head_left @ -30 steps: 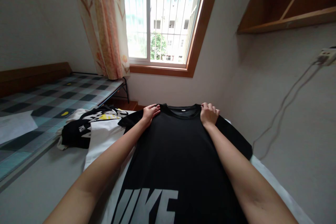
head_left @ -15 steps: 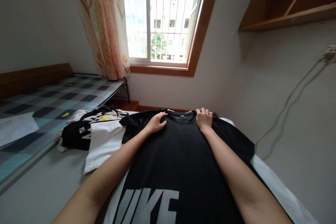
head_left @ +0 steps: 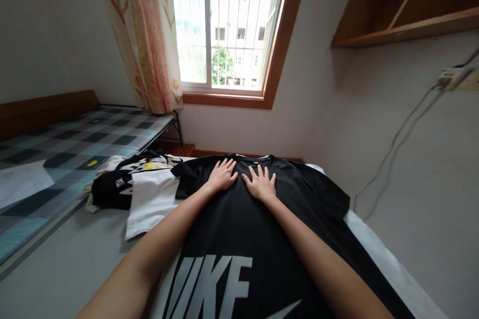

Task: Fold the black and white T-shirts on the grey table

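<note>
A black T-shirt (head_left: 239, 219) with large grey lettering lies spread out, its collar at the far end and its sleeves out to both sides. My left hand (head_left: 223, 175) rests flat on it, left of the collar, fingers spread. Just below the collar, my right hand (head_left: 261, 183) also lies flat with its fingers apart. Neither hand grips the cloth. White fabric (head_left: 149, 199) shows from under the left sleeve. The shirt's lower end is out of view.
Black printed clothes (head_left: 112, 189) are heaped to the left. Beyond them is a bed with a checked mattress (head_left: 75, 134), a paper sheet (head_left: 24, 182) on it. A window (head_left: 232, 35) and curtain (head_left: 145, 35) are ahead. A wooden shelf (head_left: 411, 27) and hanging cables (head_left: 392, 152) are at right.
My right hand has let go of the right shoulder by the collar and moved left onto the shirt's upper chest, opening flat. My left hand has spread its fingers nearly in place.
</note>
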Available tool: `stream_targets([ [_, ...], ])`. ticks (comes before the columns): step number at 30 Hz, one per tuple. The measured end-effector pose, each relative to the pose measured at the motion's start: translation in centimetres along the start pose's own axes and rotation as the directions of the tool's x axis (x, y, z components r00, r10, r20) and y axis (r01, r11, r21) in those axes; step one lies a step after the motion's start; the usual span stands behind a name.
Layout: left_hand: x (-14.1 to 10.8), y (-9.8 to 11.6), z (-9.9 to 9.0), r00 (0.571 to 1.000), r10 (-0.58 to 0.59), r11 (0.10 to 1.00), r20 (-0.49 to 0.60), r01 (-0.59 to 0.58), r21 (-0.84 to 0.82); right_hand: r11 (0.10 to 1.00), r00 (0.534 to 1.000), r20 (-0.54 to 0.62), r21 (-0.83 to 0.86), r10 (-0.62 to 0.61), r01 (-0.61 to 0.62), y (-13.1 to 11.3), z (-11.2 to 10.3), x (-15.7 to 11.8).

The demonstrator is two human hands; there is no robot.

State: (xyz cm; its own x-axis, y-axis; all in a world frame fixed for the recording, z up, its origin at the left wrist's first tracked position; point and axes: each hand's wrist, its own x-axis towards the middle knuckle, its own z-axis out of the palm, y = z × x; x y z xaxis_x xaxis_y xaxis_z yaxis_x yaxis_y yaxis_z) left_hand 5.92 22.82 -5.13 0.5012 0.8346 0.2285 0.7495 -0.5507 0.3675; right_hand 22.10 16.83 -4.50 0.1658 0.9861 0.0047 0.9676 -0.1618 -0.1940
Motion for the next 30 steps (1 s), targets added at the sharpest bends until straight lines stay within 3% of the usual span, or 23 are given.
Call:
stream_targets([
  [6, -3.8, 1.2, -0.7, 0.995, -0.047, 0.998, 0.086, 0.043, 0.047, 1.000, 1.000, -0.018, 0.003, -0.001, 0.001, 0.1, -0.3, 0.0],
  [11, -7.1, 0.5, -3.3, 0.989, 0.030, 0.998, 0.142, -0.021, -0.064, 0.993, 0.958, -0.263, -0.042, -0.115, 0.107, -0.4, -0.7, -1.3],
  [14, -8.0, -0.9, -5.6, 0.994, -0.045, 0.994, -0.103, 0.034, -0.106, 0.993, 0.956, -0.269, -0.069, -0.114, 0.099, -1.0, -0.9, -2.5],
  [16, -8.3, -2.1, -7.0, 0.928, -0.167, 0.986, -0.332, 0.165, -0.035, 0.996, 0.976, -0.202, -0.053, -0.088, 0.078, -1.5, -0.8, -3.3],
  [18, -8.6, -3.5, -8.3, 0.834, -0.270, 0.942, -0.482, 0.332, 0.048, 0.997, 0.988, -0.139, -0.026, -0.071, 0.068, -1.8, -0.5, -4.0],
  [21, -9.0, -6.0, -9.7, 0.754, -0.413, 0.848, -0.511, 0.522, 0.085, 0.998, 0.994, -0.088, 0.011, -0.063, 0.064, -1.9, 0.0, -4.9],
  [24, -9.4, -8.1, -10.5, 0.775, -0.526, 0.811, -0.350, 0.581, 0.067, 0.996, 0.992, -0.088, 0.030, -0.085, 0.088, -1.6, 0.1, -5.3],
  [26, -9.5, -9.0, -10.8, 0.803, -0.536, 0.828, -0.263, 0.561, 0.025, 0.993, 0.990, -0.095, 0.031, -0.107, 0.111, -1.4, 0.1, -5.3],
  [30, -8.9, -9.8, -11.2, 0.847, -0.444, 0.896, -0.292, 0.407, -0.181, 0.992, 0.988, -0.093, 0.029, -0.123, 0.127, -1.3, 0.1, -5.3],
])
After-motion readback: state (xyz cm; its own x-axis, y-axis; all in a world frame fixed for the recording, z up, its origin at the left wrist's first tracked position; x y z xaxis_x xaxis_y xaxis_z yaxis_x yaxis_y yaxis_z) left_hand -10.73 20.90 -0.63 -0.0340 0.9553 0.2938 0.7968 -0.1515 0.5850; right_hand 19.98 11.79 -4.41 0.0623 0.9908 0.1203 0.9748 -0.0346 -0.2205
